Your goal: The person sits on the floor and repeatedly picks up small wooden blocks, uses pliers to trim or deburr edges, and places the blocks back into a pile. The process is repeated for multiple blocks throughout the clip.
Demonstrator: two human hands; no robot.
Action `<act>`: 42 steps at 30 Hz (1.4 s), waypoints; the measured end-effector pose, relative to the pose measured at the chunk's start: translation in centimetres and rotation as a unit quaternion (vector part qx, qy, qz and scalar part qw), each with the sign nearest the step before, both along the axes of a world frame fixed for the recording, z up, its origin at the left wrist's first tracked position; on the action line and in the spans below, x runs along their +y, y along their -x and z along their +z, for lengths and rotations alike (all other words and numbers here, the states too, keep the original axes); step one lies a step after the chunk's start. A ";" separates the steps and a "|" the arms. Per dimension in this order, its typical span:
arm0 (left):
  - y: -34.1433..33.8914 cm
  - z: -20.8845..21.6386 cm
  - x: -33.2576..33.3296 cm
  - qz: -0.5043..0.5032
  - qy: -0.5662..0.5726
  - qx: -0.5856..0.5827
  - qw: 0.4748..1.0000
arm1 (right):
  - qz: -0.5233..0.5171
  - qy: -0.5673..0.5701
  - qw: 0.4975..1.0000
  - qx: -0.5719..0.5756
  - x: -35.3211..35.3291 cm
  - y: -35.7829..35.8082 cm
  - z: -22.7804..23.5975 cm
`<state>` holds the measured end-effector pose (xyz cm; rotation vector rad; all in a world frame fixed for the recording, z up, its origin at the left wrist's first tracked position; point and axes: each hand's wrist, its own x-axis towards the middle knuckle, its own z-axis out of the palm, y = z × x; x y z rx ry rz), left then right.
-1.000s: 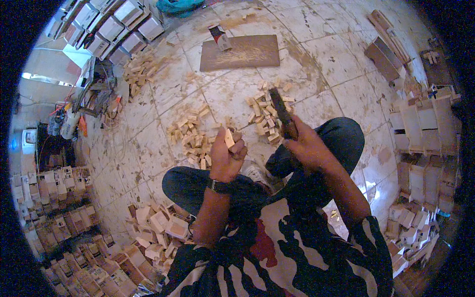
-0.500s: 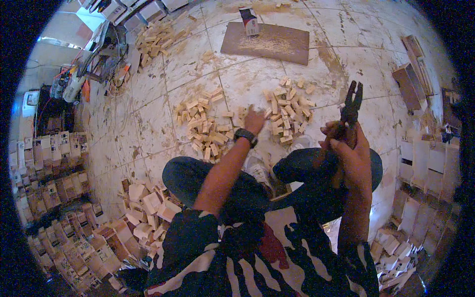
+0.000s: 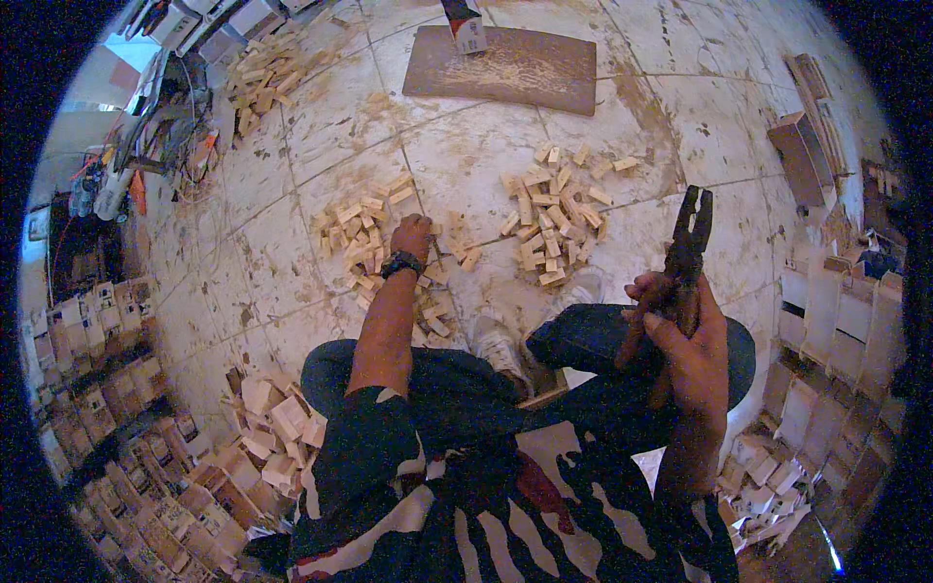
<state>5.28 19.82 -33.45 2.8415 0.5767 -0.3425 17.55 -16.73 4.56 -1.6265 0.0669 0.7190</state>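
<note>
My right hand grips a pair of dark pliers above my right knee, the jaws pointing away from me and a little apart. At the right edge of the left pile of small wooden blocks, my left hand is down with its fingers curled. What those fingers hold, if anything, is hidden under the hand. A few loose blocks lie just right of it. Farther right is a second pile of small wooden blocks, in front of my shoes.
A brown board strewn with sawdust lies ahead, a small box on it. More wood pieces lie far left, larger blocks beside my left leg. Stacked wooden pieces line the left; a brown wooden box stands right.
My left hand has moved left, from beside the right pile to the left pile. The right hand still grips the pliers, slightly lower in the picture. The whole view has shifted a little.
</note>
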 end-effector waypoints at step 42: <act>1.2 34.0 -18.7 0.192 0.645 -0.371 0.640 | 0.302 -0.059 0.951 -0.025 0.2 6.6 -2.3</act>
